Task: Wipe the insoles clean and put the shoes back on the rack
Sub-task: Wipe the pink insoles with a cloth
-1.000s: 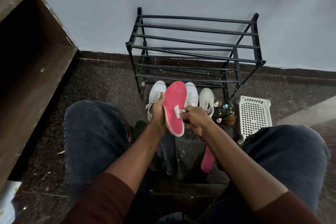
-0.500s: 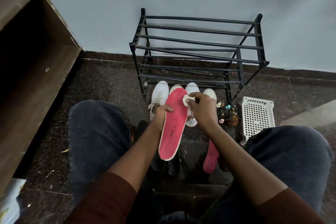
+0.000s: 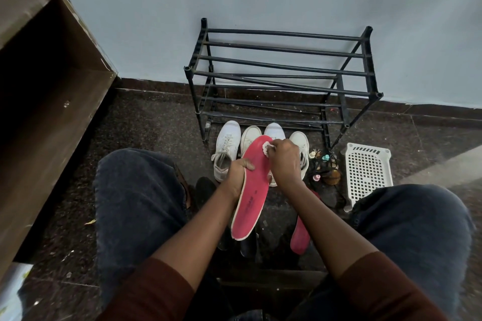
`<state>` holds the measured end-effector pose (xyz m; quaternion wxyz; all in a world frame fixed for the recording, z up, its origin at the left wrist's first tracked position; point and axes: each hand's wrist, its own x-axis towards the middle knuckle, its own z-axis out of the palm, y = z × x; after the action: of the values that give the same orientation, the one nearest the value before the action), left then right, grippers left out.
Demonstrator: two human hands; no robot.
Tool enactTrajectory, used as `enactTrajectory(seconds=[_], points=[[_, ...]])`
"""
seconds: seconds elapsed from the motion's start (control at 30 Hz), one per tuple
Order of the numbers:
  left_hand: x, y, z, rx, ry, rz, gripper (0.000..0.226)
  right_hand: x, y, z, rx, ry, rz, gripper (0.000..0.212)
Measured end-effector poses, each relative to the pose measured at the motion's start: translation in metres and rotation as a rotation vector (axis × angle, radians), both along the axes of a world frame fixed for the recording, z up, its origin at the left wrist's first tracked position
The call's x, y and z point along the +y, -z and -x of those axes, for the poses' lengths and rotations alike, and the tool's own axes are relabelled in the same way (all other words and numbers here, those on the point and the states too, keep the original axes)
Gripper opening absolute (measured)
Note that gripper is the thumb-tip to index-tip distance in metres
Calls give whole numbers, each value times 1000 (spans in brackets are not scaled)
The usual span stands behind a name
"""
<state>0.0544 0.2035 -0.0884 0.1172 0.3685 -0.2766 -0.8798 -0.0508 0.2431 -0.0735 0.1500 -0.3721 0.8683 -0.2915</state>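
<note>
My left hand (image 3: 238, 173) grips the left edge of a red insole (image 3: 251, 190) held lengthwise between my knees, toe end away from me. My right hand (image 3: 285, 161) pinches a small white wipe (image 3: 266, 148) against the insole's toe end. A second red insole (image 3: 300, 236) lies on the floor under my right forearm. Several white sneakers (image 3: 226, 150) stand in a row on the floor just beyond my hands. Behind them the black metal shoe rack (image 3: 281, 70) stands against the wall with nothing on its bars.
A white perforated plastic basket (image 3: 367, 172) lies right of the shoes, with small bottles and a dark tangle (image 3: 326, 167) beside it. A brown wooden cabinet (image 3: 47, 101) fills the left side. Dark shoes (image 3: 204, 186) sit between my knees on the speckled floor.
The insole has tipped down to lie longer toward me. My right hand has slid the wipe from the insole's middle up to its toe end.
</note>
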Motion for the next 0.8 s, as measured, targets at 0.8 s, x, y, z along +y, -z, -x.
enactTrajectory(seconds=[0.8], points=[[3,-1,-4,-32,95,-95,45,12,9,15,16,1,14,20]])
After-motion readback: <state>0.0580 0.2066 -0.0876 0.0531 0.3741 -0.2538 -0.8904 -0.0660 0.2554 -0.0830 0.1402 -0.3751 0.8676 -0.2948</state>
